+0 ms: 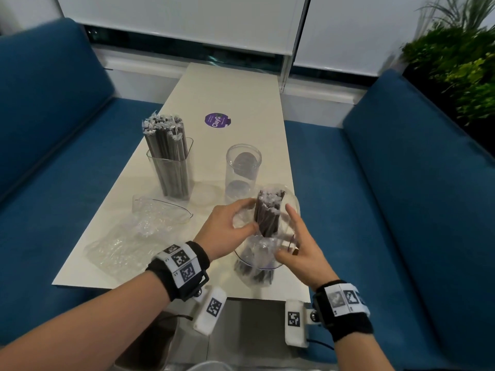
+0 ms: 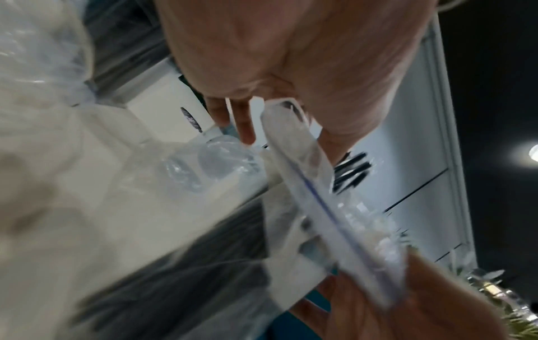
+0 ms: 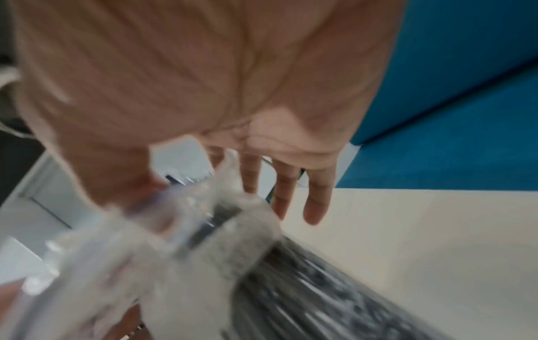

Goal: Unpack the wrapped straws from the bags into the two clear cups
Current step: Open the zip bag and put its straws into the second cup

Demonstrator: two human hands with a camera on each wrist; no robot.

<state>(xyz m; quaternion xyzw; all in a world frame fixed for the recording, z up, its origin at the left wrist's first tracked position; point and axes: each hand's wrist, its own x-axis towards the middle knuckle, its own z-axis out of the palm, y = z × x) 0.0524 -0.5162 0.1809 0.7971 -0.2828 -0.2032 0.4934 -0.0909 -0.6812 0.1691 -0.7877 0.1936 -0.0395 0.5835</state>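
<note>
A clear zip bag point(image 1: 263, 266) stands near the table's front edge, with a bundle of dark wrapped straws point(image 1: 267, 215) poking out of its open mouth. My left hand point(image 1: 247, 214) pinches the left side of the bag's mouth. My right hand point(image 1: 284, 231) holds the right side, thumb on the rim and fingers stretched along the outside. In the blurred wrist views the bag's rim point(image 2: 320, 195) runs between both hands. The square clear cup point(image 1: 171, 170) is packed with wrapped straws. The round clear cup point(image 1: 242, 167) holds no straws.
Two crumpled empty bags point(image 1: 158, 212) point(image 1: 117, 247) lie on the white table point(image 1: 227, 97) at the left front. A clear lid point(image 1: 203, 196) sits between the cups, a purple sticker point(image 1: 217, 120) further back. Blue benches point(image 1: 401, 196) flank the table.
</note>
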